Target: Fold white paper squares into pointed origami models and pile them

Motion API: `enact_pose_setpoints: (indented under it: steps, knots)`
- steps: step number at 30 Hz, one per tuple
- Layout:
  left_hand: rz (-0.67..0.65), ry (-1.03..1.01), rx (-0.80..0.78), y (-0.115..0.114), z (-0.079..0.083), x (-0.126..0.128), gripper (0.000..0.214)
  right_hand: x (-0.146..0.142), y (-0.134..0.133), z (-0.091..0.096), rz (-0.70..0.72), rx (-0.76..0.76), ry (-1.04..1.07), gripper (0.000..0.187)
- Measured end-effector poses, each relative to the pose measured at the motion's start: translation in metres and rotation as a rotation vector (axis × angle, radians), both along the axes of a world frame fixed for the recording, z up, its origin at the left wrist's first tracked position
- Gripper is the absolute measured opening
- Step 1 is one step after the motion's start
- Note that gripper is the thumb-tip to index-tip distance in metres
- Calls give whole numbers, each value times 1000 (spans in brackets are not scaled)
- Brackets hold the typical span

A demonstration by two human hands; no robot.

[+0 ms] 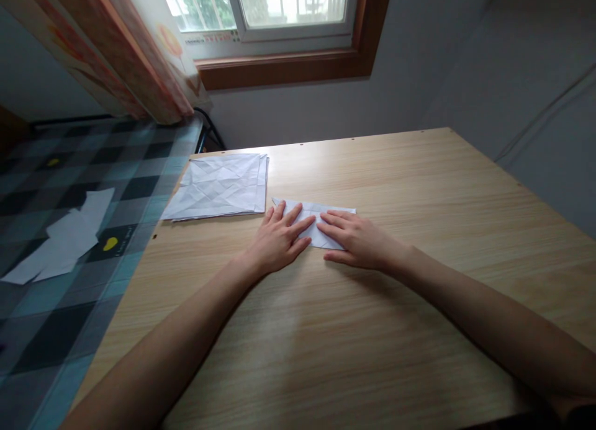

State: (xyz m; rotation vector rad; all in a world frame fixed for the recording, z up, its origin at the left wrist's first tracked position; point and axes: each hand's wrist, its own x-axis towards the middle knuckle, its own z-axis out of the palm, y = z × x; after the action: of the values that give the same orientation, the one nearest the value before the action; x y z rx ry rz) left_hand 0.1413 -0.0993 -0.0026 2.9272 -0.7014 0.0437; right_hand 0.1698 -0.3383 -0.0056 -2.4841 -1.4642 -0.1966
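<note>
Pressed folded paper (320,238) onto wooden table (298,337) with left hand (280,236) and right hand (354,239) — flat-fingered, clasping nothing, presumably to hold folds down. Saw creased sheets (223,185) stacked just beyond, to left, perhaps for working room. Found print on window strip (212,38) and beside yellow heart (110,243) — too small to read.

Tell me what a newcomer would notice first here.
Probably the left hand and right hand, spread over a folded white paper near the middle of the wooden table. Next, perhaps the creased white sheets at its far left corner, then the bright window beyond.
</note>
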Motion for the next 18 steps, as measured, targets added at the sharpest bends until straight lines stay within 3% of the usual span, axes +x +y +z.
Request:
enact_pose_setpoints:
  steps: [8,18]
  knots:
    - [0,-2,-23,-1,1,0,49,-6,1,16,33,-138,-36,35]
    - [14,19,-7,-1,2,0,48,-11,-4,35,56,-218,-10,27]
